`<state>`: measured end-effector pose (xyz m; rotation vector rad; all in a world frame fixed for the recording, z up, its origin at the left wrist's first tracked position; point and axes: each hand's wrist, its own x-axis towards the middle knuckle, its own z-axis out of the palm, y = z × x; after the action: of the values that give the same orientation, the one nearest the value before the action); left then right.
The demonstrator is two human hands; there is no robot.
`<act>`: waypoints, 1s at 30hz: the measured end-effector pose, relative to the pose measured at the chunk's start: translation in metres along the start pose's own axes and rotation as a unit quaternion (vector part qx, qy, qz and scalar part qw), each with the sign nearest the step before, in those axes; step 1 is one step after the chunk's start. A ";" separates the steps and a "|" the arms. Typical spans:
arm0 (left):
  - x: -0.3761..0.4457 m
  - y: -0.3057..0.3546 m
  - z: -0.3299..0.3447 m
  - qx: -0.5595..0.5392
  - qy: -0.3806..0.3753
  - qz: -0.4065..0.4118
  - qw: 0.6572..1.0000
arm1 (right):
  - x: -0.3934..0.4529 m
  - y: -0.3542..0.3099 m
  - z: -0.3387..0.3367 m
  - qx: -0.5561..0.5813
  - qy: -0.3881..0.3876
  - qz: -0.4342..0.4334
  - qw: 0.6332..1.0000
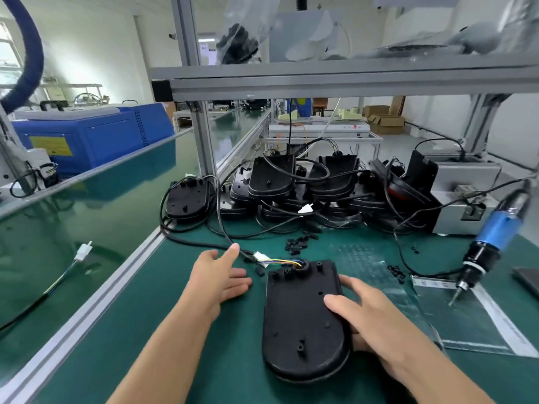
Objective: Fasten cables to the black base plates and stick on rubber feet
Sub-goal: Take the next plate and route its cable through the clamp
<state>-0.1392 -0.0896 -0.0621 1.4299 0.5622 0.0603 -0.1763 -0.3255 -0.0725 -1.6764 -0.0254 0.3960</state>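
A black base plate (297,322) lies flat on the green mat in front of me. Coloured wires run from its top end to a white connector (260,256) on a black cable (221,225). My right hand (367,319) grips the plate's right edge, thumb on its top face. My left hand (218,277) hovers open just left of the plate, its fingers spread and the forefinger near the cable. Small black rubber feet (297,244) lie loose beyond the plate.
A stack of black base plates with cables (291,185) fills the back of the bench. A blue electric screwdriver (490,237) hangs at the right over a clear plastic bag (455,316). A grey metal box (463,193) stands behind it. An aluminium rail (96,310) borders the mat on the left.
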 end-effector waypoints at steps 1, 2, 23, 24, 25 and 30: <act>0.011 0.002 0.002 -0.036 -0.008 -0.024 0.999 | -0.003 0.000 -0.002 -0.003 -0.009 0.009 1.000; 0.019 0.004 0.005 -0.060 -0.011 -0.041 0.997 | -0.005 0.000 -0.005 -0.004 -0.018 0.018 1.000; -0.044 0.027 0.041 0.361 -0.018 0.475 0.802 | 0.079 -0.118 0.050 0.047 0.051 -0.119 0.990; -0.050 0.027 0.038 0.389 -0.025 0.476 0.788 | 0.087 -0.127 0.053 0.177 0.019 -0.068 0.982; -0.052 0.028 0.032 0.406 -0.021 0.472 0.783 | 0.092 -0.134 0.056 0.292 -0.009 -0.027 0.956; -0.023 0.067 0.018 0.185 0.022 0.226 0.956 | 0.088 -0.140 0.065 0.400 -0.045 -0.003 0.915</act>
<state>-0.1322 -0.1038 0.0093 1.9089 0.2788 0.3682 -0.0815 -0.2206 0.0358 -0.8459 0.0585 0.4052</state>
